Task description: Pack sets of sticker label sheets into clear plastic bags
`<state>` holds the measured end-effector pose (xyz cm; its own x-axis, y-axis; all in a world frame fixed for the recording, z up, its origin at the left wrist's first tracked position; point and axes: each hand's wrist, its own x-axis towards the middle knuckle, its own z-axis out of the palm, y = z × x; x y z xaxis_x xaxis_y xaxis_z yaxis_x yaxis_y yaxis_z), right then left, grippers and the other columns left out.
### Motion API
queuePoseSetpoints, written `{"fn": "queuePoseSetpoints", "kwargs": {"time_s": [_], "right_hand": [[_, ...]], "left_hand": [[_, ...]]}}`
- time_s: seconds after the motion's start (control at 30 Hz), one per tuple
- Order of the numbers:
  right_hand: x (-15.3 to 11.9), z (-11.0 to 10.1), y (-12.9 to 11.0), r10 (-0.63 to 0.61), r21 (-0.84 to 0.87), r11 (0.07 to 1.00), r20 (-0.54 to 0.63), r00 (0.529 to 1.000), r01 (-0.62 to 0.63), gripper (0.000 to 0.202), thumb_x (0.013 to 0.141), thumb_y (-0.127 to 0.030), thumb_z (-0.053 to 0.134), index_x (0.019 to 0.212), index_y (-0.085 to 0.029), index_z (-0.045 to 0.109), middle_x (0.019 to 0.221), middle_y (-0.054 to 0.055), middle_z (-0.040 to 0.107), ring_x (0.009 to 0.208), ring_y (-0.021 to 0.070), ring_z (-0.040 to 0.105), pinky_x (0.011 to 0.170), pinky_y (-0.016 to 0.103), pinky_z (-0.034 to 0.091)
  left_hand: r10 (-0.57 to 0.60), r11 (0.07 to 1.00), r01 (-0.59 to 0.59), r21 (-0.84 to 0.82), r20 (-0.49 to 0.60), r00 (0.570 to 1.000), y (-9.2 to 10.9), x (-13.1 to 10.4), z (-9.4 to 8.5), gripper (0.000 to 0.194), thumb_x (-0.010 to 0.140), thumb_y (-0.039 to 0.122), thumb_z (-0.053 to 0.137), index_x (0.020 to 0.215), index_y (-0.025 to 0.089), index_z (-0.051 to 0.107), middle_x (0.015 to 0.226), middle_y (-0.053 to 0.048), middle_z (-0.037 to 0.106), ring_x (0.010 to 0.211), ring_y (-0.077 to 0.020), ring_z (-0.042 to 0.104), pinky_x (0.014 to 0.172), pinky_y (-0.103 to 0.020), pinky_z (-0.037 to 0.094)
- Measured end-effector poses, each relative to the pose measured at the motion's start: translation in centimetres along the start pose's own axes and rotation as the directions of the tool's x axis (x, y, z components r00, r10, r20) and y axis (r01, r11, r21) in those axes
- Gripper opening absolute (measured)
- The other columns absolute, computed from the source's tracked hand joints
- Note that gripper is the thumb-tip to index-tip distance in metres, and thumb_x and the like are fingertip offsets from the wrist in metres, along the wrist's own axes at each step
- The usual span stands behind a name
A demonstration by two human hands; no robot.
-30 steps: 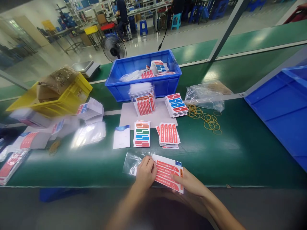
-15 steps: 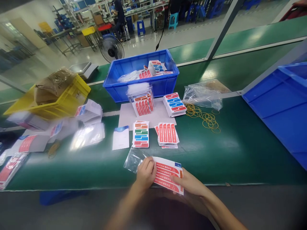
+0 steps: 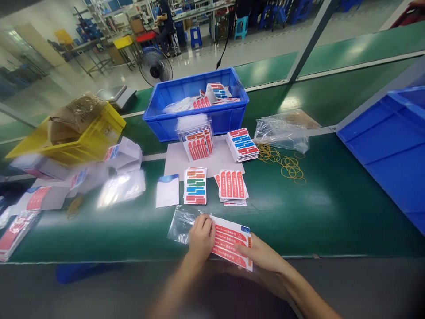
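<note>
My right hand is closed on the right end of a small stack of sticker sheets, thumb on top. The top sheet bears red "Max Level" and "Min Level" labels. Fingers curled, my left hand grips a clear plastic bag at the left end of these sheets. How far the sheets reach into the bag is hidden by that hand. Just beyond lie a white leaflet, a pile of multicoloured sticker sheets and a pile of red label sheets.
Filled bags lean against a blue bin. Right of them are a stack of red-blue sheets and rubber bands. A yellow crate and paper stacks stand left; another blue bin stands right.
The plastic bag and my left hand have shifted slightly left. The sheets in my right hand have moved a little left too. The piles on the table are unchanged.
</note>
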<state>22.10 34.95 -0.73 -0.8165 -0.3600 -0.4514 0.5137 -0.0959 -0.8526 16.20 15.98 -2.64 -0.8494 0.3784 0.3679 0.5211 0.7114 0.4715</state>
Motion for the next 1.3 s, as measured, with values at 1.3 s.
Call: {"fn": "queuePoseSetpoints", "kwargs": {"time_s": [1.3], "right_hand": [[3.0,3.5,-0.9,-0.002,-0.010,1.000,-0.162,0.987,0.001,0.050,0.073,-0.054,0.069,0.106,-0.016,0.067,0.101,0.011,0.071,0.092,0.0319,0.065,0.090,0.047,0.050]], "left_hand": [[0.028,0.994,-0.047,0.095,0.197,0.980,-0.7,0.0,-6.4,0.018,0.087,0.017,0.043,0.070,0.021,0.050,0.070,0.000,0.055,0.065,-0.0127,0.053,0.058,-0.026,0.040]]}}
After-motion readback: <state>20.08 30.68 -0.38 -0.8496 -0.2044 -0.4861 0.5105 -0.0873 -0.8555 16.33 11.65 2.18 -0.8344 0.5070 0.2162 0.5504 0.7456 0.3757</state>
